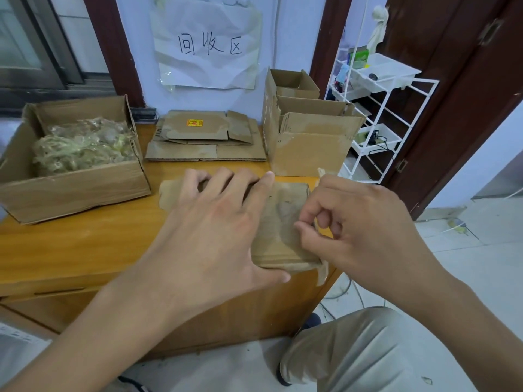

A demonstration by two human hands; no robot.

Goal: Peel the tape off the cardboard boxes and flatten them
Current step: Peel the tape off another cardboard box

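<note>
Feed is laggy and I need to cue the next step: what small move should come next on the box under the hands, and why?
Probably pull the tape up and away: the right hand pinches it on the small box, while the left hand presses the box flat on the table.

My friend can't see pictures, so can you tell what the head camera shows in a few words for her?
A person's left hand presses flat on a small cardboard box on a wooden table while the right hand pinches tape at its edge. Behind lie flattened cardboard, open boxes and a box of peeled tape.
</note>
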